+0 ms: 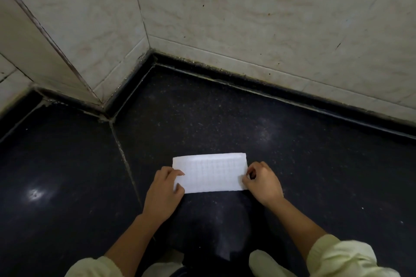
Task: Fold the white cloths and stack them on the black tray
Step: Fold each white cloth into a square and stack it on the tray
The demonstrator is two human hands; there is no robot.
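A white cloth (210,173) with a faint grid texture lies flat on the dark speckled floor, folded into a wide rectangle. My left hand (165,191) pinches its left edge between thumb and fingers. My right hand (262,181) pinches the right edge the same way. Both hands rest low on the floor at the cloth's near corners. No black tray shows in this view.
The dark floor (292,153) meets pale tiled walls (247,18) at a black skirting that runs across the back. A wall corner juts out at the far left. Pale sleeves and light trouser knees (263,261) fill the bottom edge.
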